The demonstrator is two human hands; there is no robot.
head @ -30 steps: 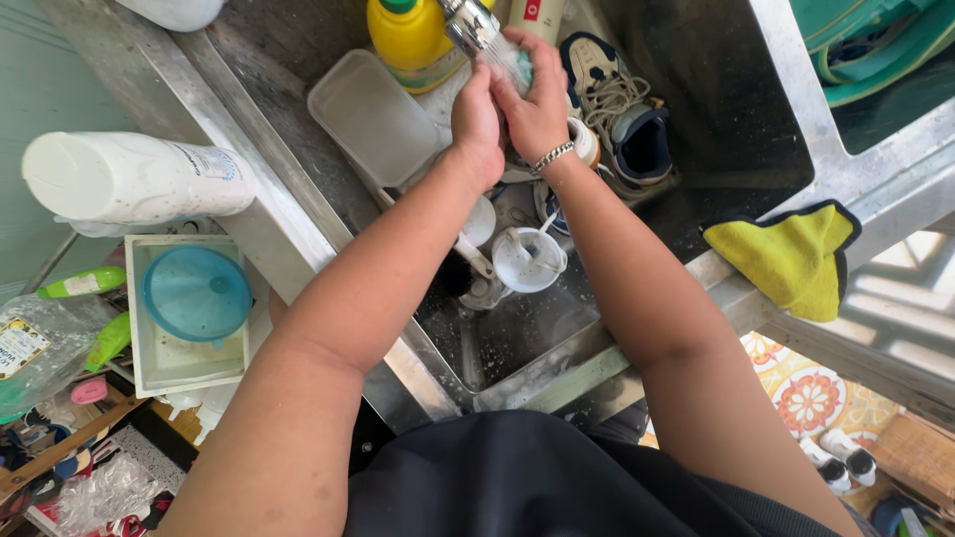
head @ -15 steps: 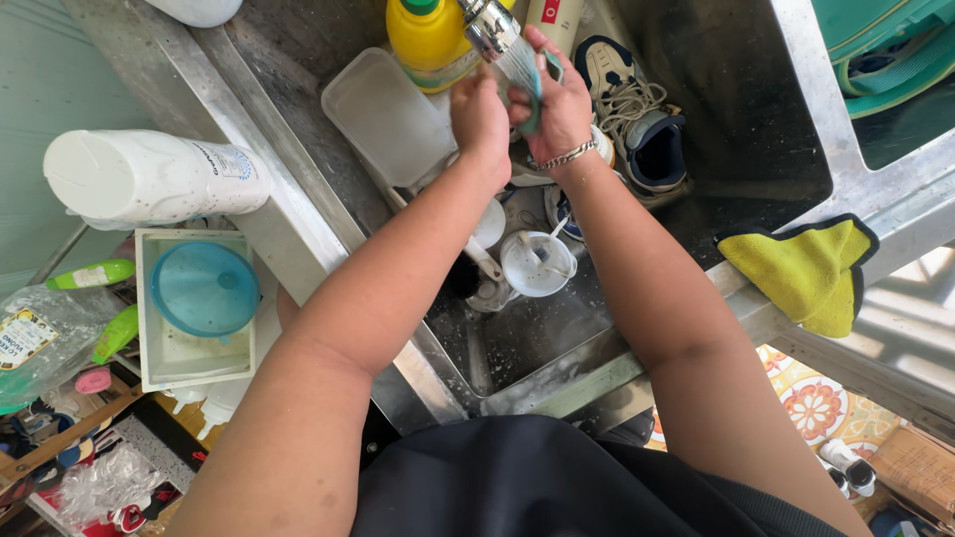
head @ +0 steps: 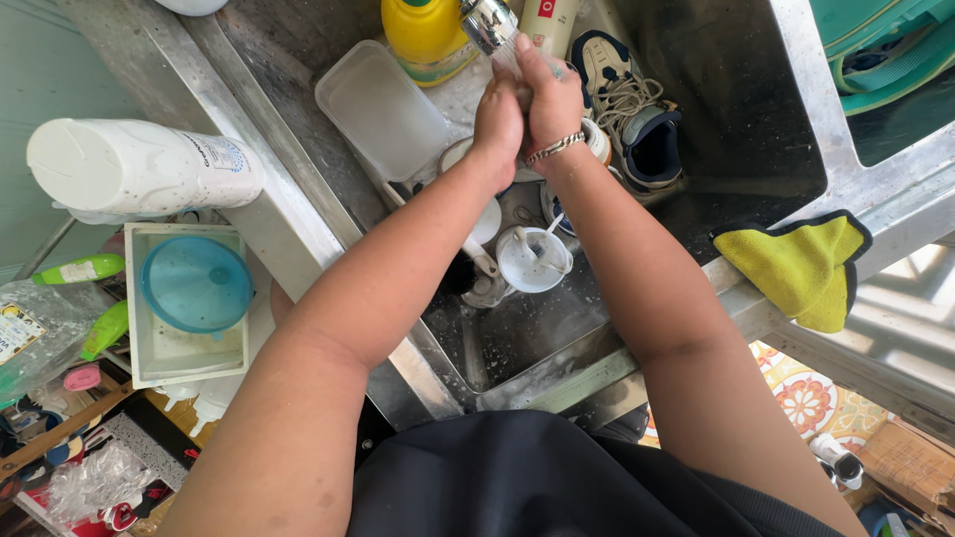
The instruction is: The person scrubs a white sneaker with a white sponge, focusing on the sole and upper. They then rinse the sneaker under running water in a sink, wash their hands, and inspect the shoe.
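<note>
While water runs from the tap, this is how things stand:

Hands: left hand (head: 498, 121) and right hand (head: 550, 99) are pressed palm to palm right under the metal tap head (head: 486, 22); a moment ago they were parted a little, with a teal piece showing between them.

Hold: a sliver of the teal cloth (head: 558, 71) shows at the right hand's fingers. Both hands look closed about it, though how much is inside I cannot tell.

Change: from open rinsing to a squeeze. I judge the cloth is being wrung or rubbed in the stream.

Wrist: a silver bracelet (head: 554, 148) sits on the right one.

Sink: steel sink (head: 736, 119), its basin crowded. A sneaker (head: 637, 124) lies just right of the hands, a white cup (head: 534, 261) with a utensil in it below them, and a dark brush (head: 460, 270) beside the cup.

Behind the hands: a yellow bottle (head: 426, 35) and a clear plastic lid (head: 381, 109) stand to the left of the tap.

Rim: a yellow cloth (head: 801, 267) is draped over the sink edge, well apart from the hands.

Left side: a white bottle (head: 139, 169) lies on its side near a white tub (head: 149, 348) holding a blue round lid (head: 196, 285).
</note>
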